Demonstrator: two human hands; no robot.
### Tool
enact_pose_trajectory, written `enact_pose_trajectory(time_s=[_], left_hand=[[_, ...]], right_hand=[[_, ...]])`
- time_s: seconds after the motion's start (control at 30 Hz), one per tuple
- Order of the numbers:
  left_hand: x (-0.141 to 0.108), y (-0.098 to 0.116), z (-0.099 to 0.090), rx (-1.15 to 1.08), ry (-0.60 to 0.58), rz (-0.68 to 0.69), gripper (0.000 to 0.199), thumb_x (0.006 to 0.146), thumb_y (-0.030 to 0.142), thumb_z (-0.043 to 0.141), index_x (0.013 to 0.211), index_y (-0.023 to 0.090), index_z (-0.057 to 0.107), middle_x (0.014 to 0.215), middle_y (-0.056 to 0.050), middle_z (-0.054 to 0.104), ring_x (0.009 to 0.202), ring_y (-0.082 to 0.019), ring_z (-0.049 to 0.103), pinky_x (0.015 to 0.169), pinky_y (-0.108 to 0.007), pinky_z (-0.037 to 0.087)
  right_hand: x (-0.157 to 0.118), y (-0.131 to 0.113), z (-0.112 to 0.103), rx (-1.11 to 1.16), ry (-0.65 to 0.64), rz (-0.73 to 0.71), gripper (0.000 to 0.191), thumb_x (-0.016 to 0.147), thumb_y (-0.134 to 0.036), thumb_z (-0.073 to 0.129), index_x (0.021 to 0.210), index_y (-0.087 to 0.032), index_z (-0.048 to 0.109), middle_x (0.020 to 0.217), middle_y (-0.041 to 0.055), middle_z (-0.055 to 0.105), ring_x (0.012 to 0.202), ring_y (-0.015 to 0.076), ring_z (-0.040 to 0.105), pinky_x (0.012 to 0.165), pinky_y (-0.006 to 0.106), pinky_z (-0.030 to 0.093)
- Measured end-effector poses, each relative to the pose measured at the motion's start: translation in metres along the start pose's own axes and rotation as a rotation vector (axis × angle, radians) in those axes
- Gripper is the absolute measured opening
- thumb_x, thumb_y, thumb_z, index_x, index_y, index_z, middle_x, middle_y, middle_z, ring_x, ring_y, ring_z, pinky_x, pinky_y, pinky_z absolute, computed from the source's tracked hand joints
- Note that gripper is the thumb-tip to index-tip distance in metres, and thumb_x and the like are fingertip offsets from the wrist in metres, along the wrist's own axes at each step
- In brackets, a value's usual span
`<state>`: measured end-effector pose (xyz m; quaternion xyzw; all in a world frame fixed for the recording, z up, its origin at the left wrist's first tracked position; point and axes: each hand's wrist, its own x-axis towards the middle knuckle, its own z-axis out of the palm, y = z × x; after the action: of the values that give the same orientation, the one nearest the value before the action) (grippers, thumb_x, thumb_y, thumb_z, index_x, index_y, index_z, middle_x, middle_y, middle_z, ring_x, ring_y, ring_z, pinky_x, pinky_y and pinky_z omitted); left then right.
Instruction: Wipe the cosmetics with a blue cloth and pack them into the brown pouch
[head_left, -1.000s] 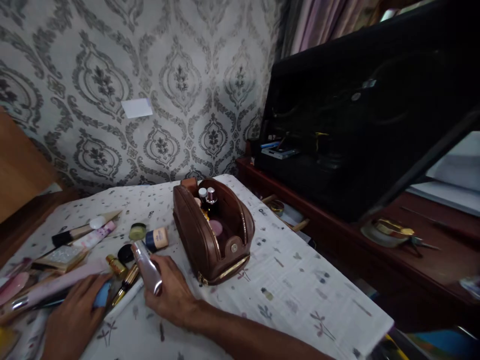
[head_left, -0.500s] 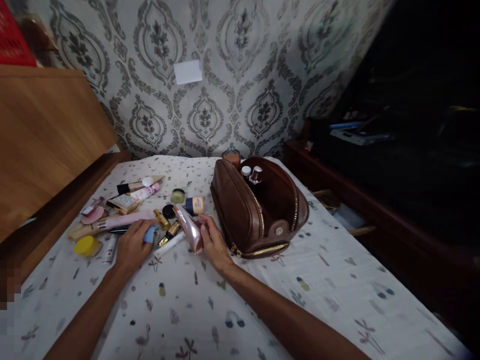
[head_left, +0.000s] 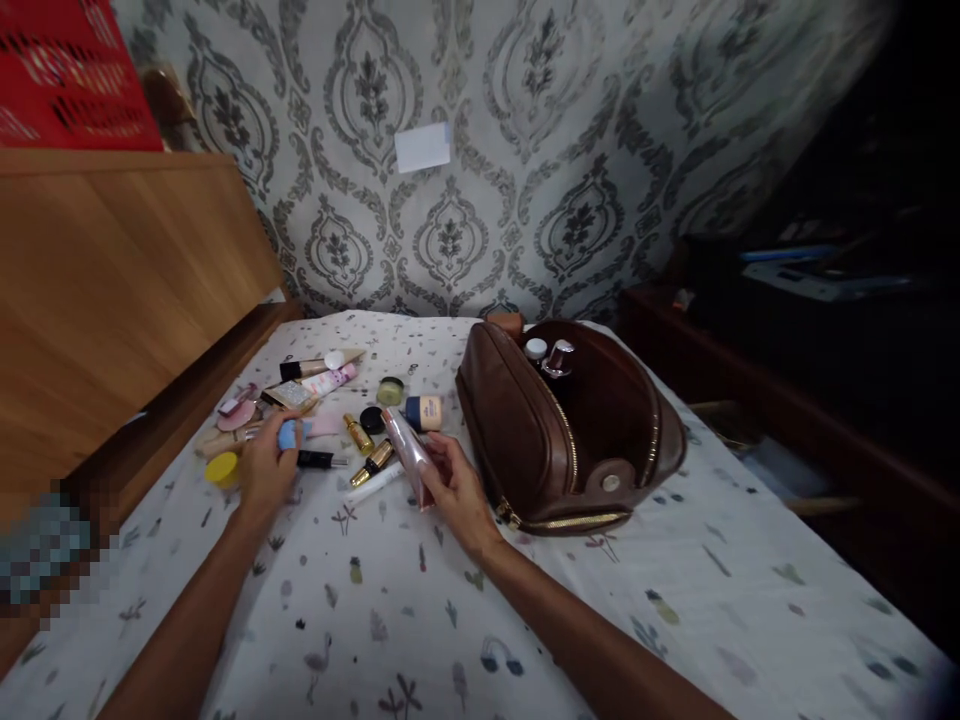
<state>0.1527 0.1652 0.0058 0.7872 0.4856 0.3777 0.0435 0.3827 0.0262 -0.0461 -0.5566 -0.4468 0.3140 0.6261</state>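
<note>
My left hand (head_left: 268, 468) is closed around a small light-blue item (head_left: 291, 433) of unclear kind, among the scattered cosmetics. Beside its fingers lie a black tube (head_left: 321, 459) and a yellow-lidded jar (head_left: 223, 470). A shiny pink squeeze tube (head_left: 409, 455) is in my right hand (head_left: 461, 492), thumb and fingers on its near right side. Just left of that tube are a gold-and-black bottle (head_left: 373, 463), a small gold bottle (head_left: 358, 434) and a white pen-like tube (head_left: 373, 485). The brown toiletry bag (head_left: 517, 425) stands unzipped right of my right hand, with a white-capped bottle (head_left: 535, 349) and a silver-capped bottle (head_left: 559, 357) inside.
Behind the tubes sit a blue-lidded jar (head_left: 424, 413), a green jar (head_left: 391, 390) and a black round lid (head_left: 372, 419). A compact (head_left: 291, 395) and more makeup lie farther left. A wooden panel (head_left: 135, 300) borders the left side; a patterned wall (head_left: 450, 240) stands behind.
The view has swung left. My left hand has shifted left and away over the cosmetics with the light-blue item, uncovering the black tube. My right hand still holds the pink tube, now turned more edge-on.
</note>
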Motion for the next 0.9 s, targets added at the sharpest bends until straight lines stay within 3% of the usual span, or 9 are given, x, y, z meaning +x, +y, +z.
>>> enact_pose_trajectory(time_s=[0.17,0.27,0.43,0.73,0.9], left_hand=[[-0.008,0.015,0.001,0.452,-0.356,0.151,0.032,0.092,0.024,0.04,0.113,0.02,0.064,0.111,-0.01,0.071,0.094,-0.028,0.068,0.066,-0.034,0.045],[-0.01,0.024,0.0,0.57,-0.439,0.172,0.032,0.092,0.021,0.04,0.114,0.021,0.064,0.112,-0.01,0.07,0.093,-0.028,0.069,0.061,-0.033,0.043],[-0.01,0.028,-0.002,0.57,-0.453,0.172,0.032,0.092,0.021,0.04,0.113,0.02,0.065,0.111,-0.01,0.07,0.094,-0.027,0.068,0.062,-0.032,0.044],[-0.017,0.021,0.005,0.122,-0.371,0.341,0.031,0.092,0.033,0.042,0.098,0.023,0.071,0.1,-0.007,0.074,0.093,-0.024,0.068,0.082,-0.034,0.051],[-0.015,0.007,0.011,-0.005,-0.333,0.323,0.036,0.092,0.047,0.044,0.093,0.024,0.072,0.1,-0.006,0.076,0.094,-0.025,0.07,0.084,-0.034,0.054]], right_hand=[[0.001,0.001,0.002,0.054,0.018,0.004,0.042,0.081,-0.031,0.063,0.121,-0.019,0.055,0.115,0.0096,0.067,0.109,0.0232,0.064,0.095,0.039,0.052],[0.0,0.001,0.003,0.077,0.029,0.022,0.04,0.08,-0.033,0.065,0.118,-0.02,0.057,0.114,0.0089,0.068,0.107,0.0236,0.065,0.093,0.039,0.053],[0.001,0.001,0.003,0.109,0.026,0.004,0.037,0.083,-0.037,0.064,0.116,-0.021,0.058,0.113,0.009,0.069,0.106,0.0239,0.065,0.094,0.04,0.053],[0.001,0.004,0.003,0.133,0.109,0.02,0.033,0.085,-0.042,0.061,0.11,-0.02,0.061,0.109,0.0095,0.07,0.101,0.0236,0.067,0.09,0.037,0.053],[0.0,0.001,0.003,0.137,0.131,-0.028,0.028,0.089,-0.038,0.054,0.11,-0.021,0.06,0.104,0.0075,0.071,0.096,0.0217,0.067,0.085,0.035,0.055]])
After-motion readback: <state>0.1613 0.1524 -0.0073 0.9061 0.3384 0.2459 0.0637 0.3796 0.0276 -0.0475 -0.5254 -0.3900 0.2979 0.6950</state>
